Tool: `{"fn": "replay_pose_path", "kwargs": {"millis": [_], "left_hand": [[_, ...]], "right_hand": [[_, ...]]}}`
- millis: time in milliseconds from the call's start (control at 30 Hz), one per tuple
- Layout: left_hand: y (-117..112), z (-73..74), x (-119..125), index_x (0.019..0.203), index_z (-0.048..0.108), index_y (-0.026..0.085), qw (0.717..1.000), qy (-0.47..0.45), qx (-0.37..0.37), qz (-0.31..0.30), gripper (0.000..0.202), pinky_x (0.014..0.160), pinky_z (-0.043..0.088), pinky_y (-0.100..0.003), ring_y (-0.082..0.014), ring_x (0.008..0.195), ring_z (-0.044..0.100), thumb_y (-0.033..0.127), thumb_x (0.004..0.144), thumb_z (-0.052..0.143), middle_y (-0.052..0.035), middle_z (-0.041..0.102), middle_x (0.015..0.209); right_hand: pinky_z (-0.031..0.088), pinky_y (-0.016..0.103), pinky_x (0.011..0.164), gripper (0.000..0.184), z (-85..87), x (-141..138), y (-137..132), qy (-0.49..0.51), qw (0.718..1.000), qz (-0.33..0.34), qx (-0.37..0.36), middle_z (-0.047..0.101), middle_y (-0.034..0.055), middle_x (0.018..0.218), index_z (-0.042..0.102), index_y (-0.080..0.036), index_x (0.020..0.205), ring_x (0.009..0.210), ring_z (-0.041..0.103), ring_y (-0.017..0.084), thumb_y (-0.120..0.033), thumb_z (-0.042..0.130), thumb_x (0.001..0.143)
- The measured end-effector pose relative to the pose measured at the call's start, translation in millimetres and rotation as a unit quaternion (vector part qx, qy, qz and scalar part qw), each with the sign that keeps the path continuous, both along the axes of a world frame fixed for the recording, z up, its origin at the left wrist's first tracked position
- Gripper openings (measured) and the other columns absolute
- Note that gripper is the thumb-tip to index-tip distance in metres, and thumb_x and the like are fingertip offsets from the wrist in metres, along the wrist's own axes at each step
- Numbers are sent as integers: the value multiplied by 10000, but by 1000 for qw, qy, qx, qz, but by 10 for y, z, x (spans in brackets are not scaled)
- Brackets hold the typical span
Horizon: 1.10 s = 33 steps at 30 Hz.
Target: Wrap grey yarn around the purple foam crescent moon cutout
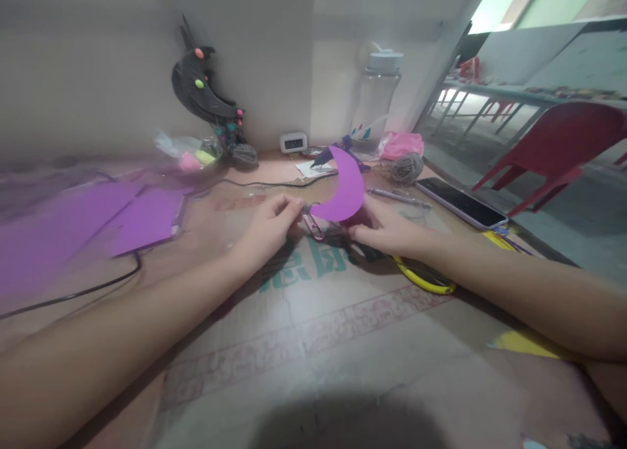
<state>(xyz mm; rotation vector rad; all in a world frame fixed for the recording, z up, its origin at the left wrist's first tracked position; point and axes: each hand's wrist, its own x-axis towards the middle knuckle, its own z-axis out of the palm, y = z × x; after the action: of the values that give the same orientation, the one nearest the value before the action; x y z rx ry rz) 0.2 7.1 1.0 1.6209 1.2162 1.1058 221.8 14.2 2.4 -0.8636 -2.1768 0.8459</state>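
Observation:
A purple crescent (pixel 350 191), apparently cut from paper or card, stands up between my hands over the table. My left hand (pixel 274 223) is closed in a pinch at its left tip, on a small grey metal clip (pixel 307 209). Below the clip hangs a narrow pinkish loop (pixel 313 227). My right hand (pixel 386 230) grips the crescent's lower right edge, its fingertips partly hidden behind it. Beneath the right wrist lie scissors with a yellow handle (pixel 424 280); their blades are mostly hidden in shadow.
Purple sheets (pixel 147 220) and a black cord (pixel 83 295) lie left. Behind are a glue gun (pixel 326 156), a small digital clock (pixel 294 142), a bottle (pixel 377 96) and grey yarn (pixel 407 167). A phone (pixel 463 202) rests right. A dark crescent decoration (pixel 189 86) hangs on the wall.

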Motion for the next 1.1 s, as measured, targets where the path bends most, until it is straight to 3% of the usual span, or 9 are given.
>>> {"fn": "replay_pose_path", "kwargs": {"millis": [100, 200, 267, 367, 433, 667, 1100], "left_hand": [[12, -11, -6, 710, 514, 187, 1000, 13, 13, 4, 273, 518, 345, -227, -94, 508, 418, 363, 918, 523, 46, 488, 598], [12, -39, -1, 716, 545, 180, 999, 35, 33, -24, 285, 563, 387, -234, -116, 579, 501, 375, 923, 519, 16, 564, 646], [4, -58, 4, 805, 610, 170, 997, 44, 47, -46, 295, 609, 422, -242, -136, 657, 563, 397, 942, 482, -8, 624, 719], [-20, -71, 10, 1121, 611, 168, 995, 28, 56, -74, 344, 666, 463, -263, -160, 755, 626, 421, 956, 447, -36, 678, 844], [-39, -71, 10, 1216, 562, 168, 993, 49, 68, -82, 376, 677, 469, -271, -164, 769, 632, 396, 919, 526, -40, 683, 867], [-75, -69, 11, 1034, 642, 187, 977, 153, 124, -84, 210, 695, 472, -287, -159, 756, 627, 296, 869, 568, -23, 696, 870], [-85, -56, 2, 951, 662, 192, 973, 175, 128, -77, 168, 708, 476, -269, -157, 763, 634, 248, 854, 537, -5, 707, 850]], "right_hand": [[484, 275, 669, 297, 34, -14, -26, -50, 999, 9, -7, 674, 60, 879, 607, -141, 1039, 741, 608, 166, -378, 563, 865], [414, 243, 572, 373, 59, -27, -36, -96, 994, -45, 8, 605, 17, 613, 608, -147, 721, 565, 543, 124, -432, 471, 918], [388, 236, 550, 402, 63, -27, -34, -103, 991, -77, 26, 576, 9, 555, 566, -156, 628, 525, 519, 113, -406, 446, 920], [379, 227, 530, 379, 55, -15, -27, -85, 992, -89, 26, 574, 5, 534, 543, -162, 613, 509, 521, 112, -384, 442, 903], [381, 225, 529, 366, 48, -10, -27, -83, 993, -85, 14, 585, 7, 536, 553, -160, 627, 510, 530, 115, -378, 442, 898], [383, 232, 561, 319, 56, -22, -58, -93, 992, -73, 45, 594, 6, 563, 579, -152, 685, 532, 524, 116, -373, 464, 883], [396, 243, 610, 315, 33, -10, -50, -136, 984, -76, 82, 626, 24, 657, 612, -156, 759, 632, 541, 139, -407, 471, 886]]}}
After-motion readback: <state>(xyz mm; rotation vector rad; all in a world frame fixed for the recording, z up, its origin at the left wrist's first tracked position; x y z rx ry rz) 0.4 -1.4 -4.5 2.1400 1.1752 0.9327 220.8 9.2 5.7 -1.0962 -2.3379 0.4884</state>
